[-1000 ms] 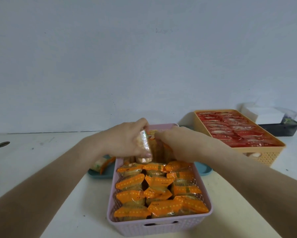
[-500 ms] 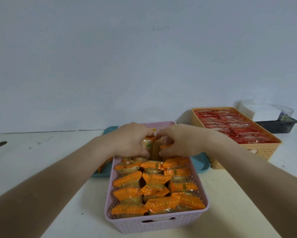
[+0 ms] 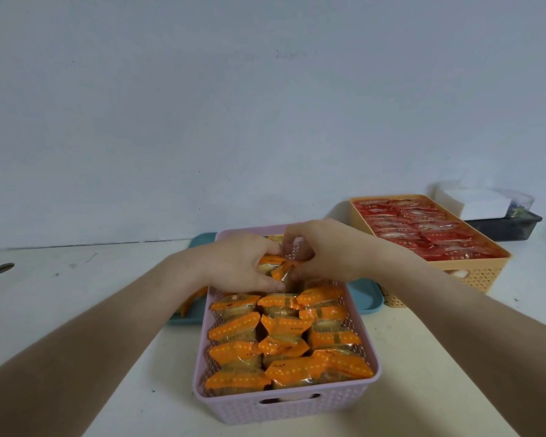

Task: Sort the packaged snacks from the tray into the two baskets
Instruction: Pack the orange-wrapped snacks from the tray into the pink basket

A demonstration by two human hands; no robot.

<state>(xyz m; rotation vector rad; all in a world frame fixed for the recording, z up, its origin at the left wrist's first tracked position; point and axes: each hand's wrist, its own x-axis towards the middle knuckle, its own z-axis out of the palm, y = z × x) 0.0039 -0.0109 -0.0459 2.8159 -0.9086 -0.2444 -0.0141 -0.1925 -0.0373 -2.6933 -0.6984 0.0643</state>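
A pink basket [image 3: 284, 408] in front of me holds several orange-wrapped snacks [image 3: 233, 329] in rows. My left hand [image 3: 237, 263] and my right hand [image 3: 325, 250] meet over its far end, both pinching an orange-wrapped snack [image 3: 284, 272] and pressing it down among the others. Behind the pink basket lies a teal tray [image 3: 364, 298], mostly hidden, with one orange snack [image 3: 191, 299] visible on its left part. At the right stands an orange basket [image 3: 473, 275] filled with several red-wrapped snacks [image 3: 423, 231].
A black tray [image 3: 505, 227] with a white box [image 3: 473, 205] sits behind the orange basket at the far right. A round hole [image 3: 0, 269] is in the white tabletop at far left. A plain wall rises just behind the table.
Both hands have lowered the orange-wrapped snack from upright above the basket down into its far end. The view has shifted slightly.
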